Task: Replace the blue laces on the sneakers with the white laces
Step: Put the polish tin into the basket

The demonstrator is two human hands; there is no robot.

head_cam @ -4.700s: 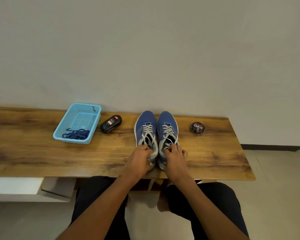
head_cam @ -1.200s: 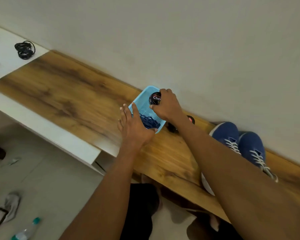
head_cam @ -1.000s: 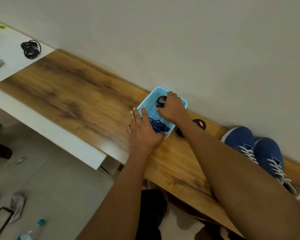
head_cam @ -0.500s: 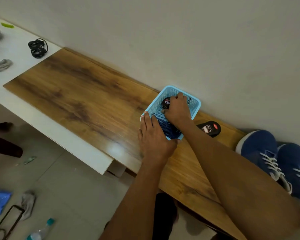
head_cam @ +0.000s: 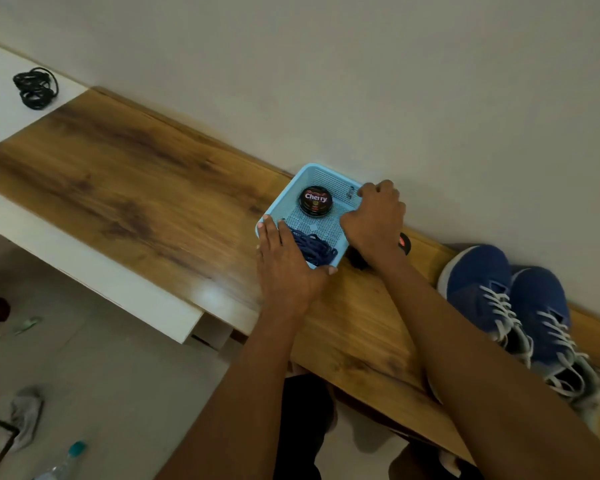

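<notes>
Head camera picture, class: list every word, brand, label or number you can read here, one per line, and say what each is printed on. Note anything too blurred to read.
"Cherry": white lettering on the lid of the round black tin lying in the blue basket.
Small print under "Cherry" on that lid: too small to read.
Red label on the black bottle behind the right hand: mostly hidden, unreadable.
Sneakers: no readable marking.

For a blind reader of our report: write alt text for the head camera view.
Two hands hold a light blue basket on a wooden bench: the left hand at its near corner, the right hand on its right rim. Inside lie a round polish tin and blue laces; blue sneakers with white laces stand to the right.
</notes>
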